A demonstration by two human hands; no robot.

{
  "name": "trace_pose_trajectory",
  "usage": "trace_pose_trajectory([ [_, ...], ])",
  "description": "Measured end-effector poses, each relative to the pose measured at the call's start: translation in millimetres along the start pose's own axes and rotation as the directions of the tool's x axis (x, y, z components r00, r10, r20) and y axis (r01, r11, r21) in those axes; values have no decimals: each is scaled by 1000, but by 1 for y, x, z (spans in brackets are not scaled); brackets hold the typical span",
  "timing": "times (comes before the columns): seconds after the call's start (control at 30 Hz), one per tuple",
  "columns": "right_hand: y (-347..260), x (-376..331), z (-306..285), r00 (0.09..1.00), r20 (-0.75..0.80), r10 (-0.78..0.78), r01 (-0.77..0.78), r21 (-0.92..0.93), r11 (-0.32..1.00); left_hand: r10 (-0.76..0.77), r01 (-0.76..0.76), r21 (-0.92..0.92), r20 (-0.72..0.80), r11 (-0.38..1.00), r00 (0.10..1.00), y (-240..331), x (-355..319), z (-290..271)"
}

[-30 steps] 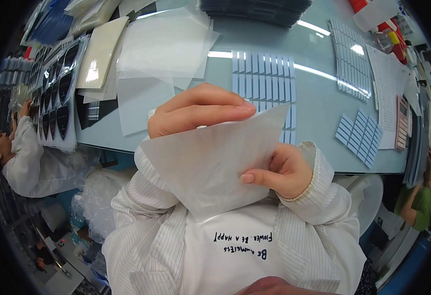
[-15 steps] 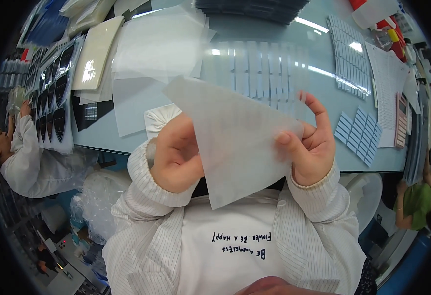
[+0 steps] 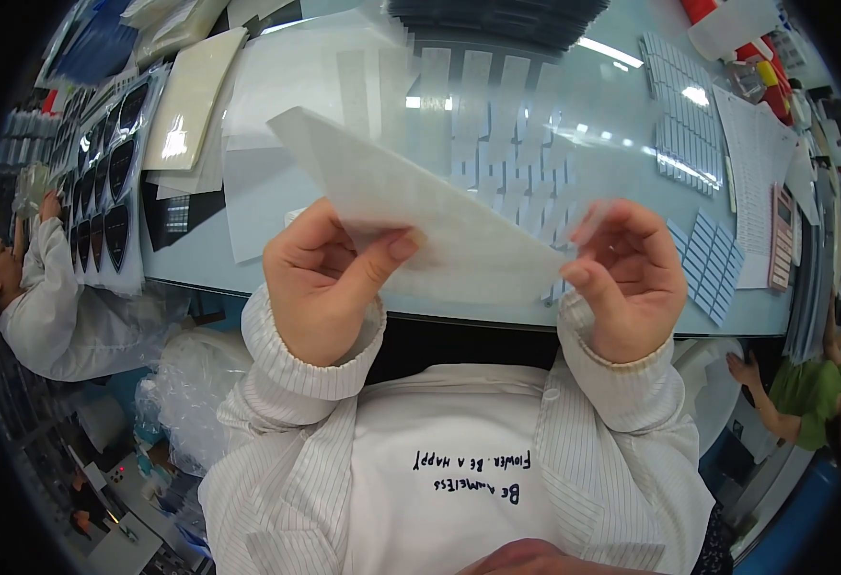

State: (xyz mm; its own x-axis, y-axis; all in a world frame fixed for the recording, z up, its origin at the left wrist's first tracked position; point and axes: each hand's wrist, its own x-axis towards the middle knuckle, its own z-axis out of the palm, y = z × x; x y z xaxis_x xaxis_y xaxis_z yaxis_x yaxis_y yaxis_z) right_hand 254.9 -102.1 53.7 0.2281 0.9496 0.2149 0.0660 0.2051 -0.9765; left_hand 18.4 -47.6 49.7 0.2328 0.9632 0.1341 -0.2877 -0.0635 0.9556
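My left hand (image 3: pixel 334 278) pinches a translucent whitish sheet (image 3: pixel 439 206) between thumb and fingers, thumb on top. The sheet is tilted and slanting, with one corner raised at the far left and another reaching toward my right hand (image 3: pixel 626 273). My right hand's fingers are curled, thumb and forefinger at the edge of a clear film (image 3: pixel 588 163); its forefinger tip looks hazy through that film. Pale strips (image 3: pixel 468 96) with small blue-grey pieces show in rows beyond the sheet. Whether they are on the film or under it is hard to tell.
Large white translucent sheets (image 3: pixel 276 105) and a cream stack (image 3: pixel 190 105) lie on the left. A dark stack (image 3: pixel 497 19) stands at the far edge. Rows of small blue-grey pieces (image 3: pixel 703 259), papers (image 3: pixel 751 163) and a pink calculator (image 3: pixel 782 235) are right. Other people sit at both sides.
The white sheet has moved away from my body and to the left, and now leans more edge-on. My left thumb shows on top of it. My right hand has shifted slightly right.
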Motion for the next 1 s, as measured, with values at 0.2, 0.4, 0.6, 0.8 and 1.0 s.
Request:
trace_pose_trajectory([
  [0.2,-13,2,4,990,-39,139,-139,-4,990,29,-22,118,-56,993,998,6,2,0],
  [0.4,-12,4,-6,996,68,-56,64,-124,990,76,-68,254,-20,965,997,13,7,-7],
  [0.6,1,18,-20,971,-56,-231,203,-304,931,-37,29,257,27,966,999,24,20,-19],
  [0.8,4,33,-51,875,-323,-360,259,-316,913,-66,108,690,-87,715,994,19,87,-81],
  [1.0,4,33,-70,842,-378,-384,266,-328,906,215,143,985,-161,98,963,-5,126,-152],
])
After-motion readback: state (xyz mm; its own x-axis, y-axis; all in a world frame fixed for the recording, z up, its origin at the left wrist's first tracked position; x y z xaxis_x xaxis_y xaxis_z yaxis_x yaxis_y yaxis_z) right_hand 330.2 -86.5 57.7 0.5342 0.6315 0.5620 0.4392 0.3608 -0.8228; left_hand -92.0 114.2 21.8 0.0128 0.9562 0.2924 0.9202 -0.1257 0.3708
